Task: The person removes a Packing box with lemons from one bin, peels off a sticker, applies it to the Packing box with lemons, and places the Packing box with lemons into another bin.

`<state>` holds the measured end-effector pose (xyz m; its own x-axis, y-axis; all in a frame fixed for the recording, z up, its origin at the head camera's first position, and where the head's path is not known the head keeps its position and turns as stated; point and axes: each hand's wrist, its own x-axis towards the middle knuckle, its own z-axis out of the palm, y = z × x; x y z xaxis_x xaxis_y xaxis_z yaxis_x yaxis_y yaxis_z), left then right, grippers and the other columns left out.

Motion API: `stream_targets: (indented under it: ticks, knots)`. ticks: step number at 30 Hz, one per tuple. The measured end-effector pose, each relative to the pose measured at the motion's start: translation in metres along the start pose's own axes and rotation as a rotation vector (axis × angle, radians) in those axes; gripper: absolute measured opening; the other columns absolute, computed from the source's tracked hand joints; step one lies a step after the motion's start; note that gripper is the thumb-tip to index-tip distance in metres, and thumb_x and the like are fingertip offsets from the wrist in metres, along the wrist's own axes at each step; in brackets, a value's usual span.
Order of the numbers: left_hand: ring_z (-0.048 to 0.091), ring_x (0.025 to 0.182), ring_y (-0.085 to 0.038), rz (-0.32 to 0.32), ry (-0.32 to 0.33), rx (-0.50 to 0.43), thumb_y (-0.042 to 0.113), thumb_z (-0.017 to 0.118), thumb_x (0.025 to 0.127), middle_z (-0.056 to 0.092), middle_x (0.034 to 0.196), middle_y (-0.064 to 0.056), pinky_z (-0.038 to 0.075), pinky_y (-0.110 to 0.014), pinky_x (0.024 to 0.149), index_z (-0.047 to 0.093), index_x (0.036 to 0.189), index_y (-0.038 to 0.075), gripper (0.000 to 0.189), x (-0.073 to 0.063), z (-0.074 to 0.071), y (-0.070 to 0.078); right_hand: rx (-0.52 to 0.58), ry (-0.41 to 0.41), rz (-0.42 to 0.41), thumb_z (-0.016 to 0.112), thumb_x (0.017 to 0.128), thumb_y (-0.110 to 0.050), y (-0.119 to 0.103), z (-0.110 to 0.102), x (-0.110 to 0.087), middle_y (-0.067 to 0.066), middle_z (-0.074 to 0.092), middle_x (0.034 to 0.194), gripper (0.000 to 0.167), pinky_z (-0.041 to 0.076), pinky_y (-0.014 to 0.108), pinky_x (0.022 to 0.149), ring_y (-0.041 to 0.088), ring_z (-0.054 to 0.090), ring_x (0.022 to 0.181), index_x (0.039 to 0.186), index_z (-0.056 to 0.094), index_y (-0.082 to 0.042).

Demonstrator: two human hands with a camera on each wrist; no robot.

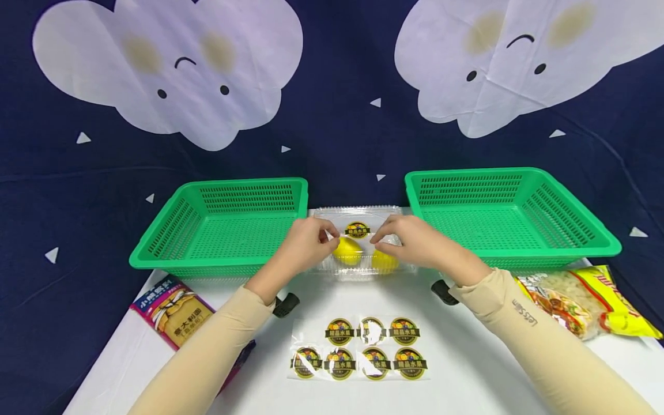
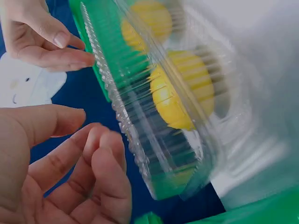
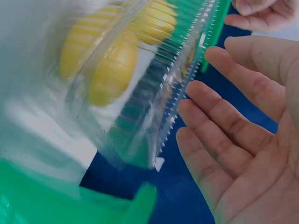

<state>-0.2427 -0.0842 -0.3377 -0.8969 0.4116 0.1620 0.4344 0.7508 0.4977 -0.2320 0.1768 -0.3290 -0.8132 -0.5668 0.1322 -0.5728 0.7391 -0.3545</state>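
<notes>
Currently, a clear plastic box (image 1: 358, 211) sits on the white table (image 1: 363, 300), between two green baskets. Its lid is down, and two yellow lemons show through the plastic: one lemon (image 1: 347, 251) by the left fingertips, the other lemon (image 1: 385, 261) below the right ones. On top of the lid, between the hands, is a round dark label (image 1: 357, 230) with fruit and gold lettering.

The left hand (image 1: 307, 245) is loosely curled, with a gap between thumb and forefinger, and holds nothing; its fingertips are close to the box's ridged edge. The right hand (image 1: 417, 239) is more open, its fingers spread and only slightly bent, also holding nothing. Whether either hand touches the box, I cannot tell.

Nearer the person, a clear sheet (image 1: 314, 377) lies flat, bearing seven matching labels, three in the upper row and four in the lower; glare whitens some of them. The left basket (image 1: 233, 239) and right basket (image 1: 477, 230) stand at the far side of the table. A pasta pack (image 1: 173, 311) lies in front of the left one, partly behind the left sleeve (image 1: 207, 351). Beyond the right sleeve (image 1: 550, 340) lies a yellow pack (image 1: 586, 300). Behind everything hangs a navy cloth (image 1: 342, 115) with white clouds.
</notes>
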Motion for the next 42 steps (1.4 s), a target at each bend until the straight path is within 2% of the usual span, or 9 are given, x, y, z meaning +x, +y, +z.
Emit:
stream_targets:
  ticks: [5, 10, 17, 21, 25, 30, 34, 39, 42]
  knots:
    - [0.067, 0.076, -0.017, 0.032, 0.071, -0.039, 0.017, 0.074, 0.099, 0.074, 0.088, -0.006, 0.059, -0.033, 0.073, 0.078, 0.117, 0.006, 0.022, -0.026, -0.011, -0.005, 0.08, 0.063, 0.005, 0.071, 0.104, -0.019, 0.002, -0.014, -0.03, 0.003, 0.079, 0.119, 0.02, 0.062, 0.04, 0.085, 0.019, 0.068, 0.095, 0.12, 0.08, -0.013]
    - [0.069, 0.077, -0.015, -0.023, 0.092, -0.062, 0.018, 0.075, 0.098, 0.075, 0.088, -0.003, 0.062, -0.035, 0.074, 0.077, 0.119, 0.007, 0.023, -0.051, -0.019, -0.008, 0.135, 0.133, 0.024, 0.073, 0.104, -0.02, 0.003, -0.029, -0.061, -0.005, 0.08, 0.114, 0.02, 0.066, 0.036, 0.087, 0.011, 0.072, 0.099, 0.122, 0.079, -0.015]
    - [0.077, 0.096, -0.017, -0.03, -0.012, -0.137, 0.034, 0.076, 0.102, 0.08, 0.105, -0.005, 0.066, -0.045, 0.09, 0.069, 0.135, 0.013, 0.04, -0.085, -0.012, -0.014, 0.156, 0.186, 0.156, 0.073, 0.105, -0.027, 0.016, -0.045, -0.103, -0.006, 0.078, 0.124, 0.026, 0.063, 0.022, 0.09, -0.004, 0.069, 0.105, 0.13, 0.075, -0.023]
    - [0.076, 0.108, -0.022, -0.084, -0.081, -0.216, 0.039, 0.073, 0.104, 0.078, 0.117, -0.008, 0.065, -0.047, 0.096, 0.067, 0.136, 0.013, 0.042, -0.098, -0.002, -0.023, 0.169, 0.223, 0.251, 0.072, 0.105, -0.028, 0.03, -0.05, -0.125, -0.007, 0.077, 0.124, 0.026, 0.057, 0.01, 0.084, -0.012, 0.066, 0.103, 0.131, 0.074, -0.027]
    - [0.073, 0.117, -0.029, -0.168, -0.191, -0.439, 0.038, 0.066, 0.107, 0.072, 0.128, -0.014, 0.064, -0.044, 0.098, 0.063, 0.139, 0.003, 0.047, -0.102, 0.004, -0.036, 0.204, 0.246, 0.348, 0.07, 0.106, -0.028, 0.047, -0.051, -0.151, -0.015, 0.076, 0.12, 0.028, 0.056, 0.011, 0.075, -0.013, 0.067, 0.099, 0.134, 0.072, -0.024]
    - [0.06, 0.136, -0.045, -0.307, -0.322, -0.845, 0.028, 0.057, 0.113, 0.05, 0.15, -0.035, 0.06, -0.049, 0.111, 0.035, 0.158, -0.009, 0.063, -0.102, 0.012, -0.051, 0.316, 0.262, 0.424, 0.066, 0.109, -0.024, 0.07, -0.045, -0.182, -0.028, 0.075, 0.115, 0.031, 0.059, 0.011, 0.075, -0.012, 0.071, 0.099, 0.137, 0.069, -0.011]
    - [0.059, 0.138, -0.044, -0.417, -0.27, -0.938, 0.032, 0.056, 0.113, 0.044, 0.155, -0.036, 0.059, -0.048, 0.113, 0.021, 0.165, -0.004, 0.072, -0.099, 0.02, -0.055, 0.482, 0.267, 0.412, 0.058, 0.112, -0.013, 0.09, -0.04, -0.203, -0.022, 0.078, 0.115, 0.024, 0.064, 0.015, 0.08, -0.002, 0.077, 0.1, 0.131, 0.071, -0.01]
    - [0.062, 0.132, -0.039, -0.494, -0.173, -1.013, 0.039, 0.052, 0.114, 0.047, 0.151, -0.032, 0.062, -0.044, 0.108, 0.022, 0.164, -0.003, 0.072, -0.091, 0.029, -0.053, 0.737, 0.22, 0.472, 0.047, 0.116, -0.013, 0.113, -0.035, -0.217, -0.013, 0.081, 0.112, 0.036, 0.067, 0.021, 0.08, 0.005, 0.079, 0.1, 0.116, 0.076, -0.034]
    - [0.062, 0.132, -0.04, -0.513, -0.144, -1.071, 0.041, 0.05, 0.115, 0.048, 0.149, -0.032, 0.062, -0.044, 0.108, 0.023, 0.163, -0.003, 0.07, -0.087, 0.033, -0.051, 0.911, 0.177, 0.503, 0.041, 0.118, -0.016, 0.121, -0.032, -0.219, -0.008, 0.082, 0.111, 0.041, 0.067, 0.022, 0.083, 0.008, 0.08, 0.1, 0.114, 0.074, -0.039]
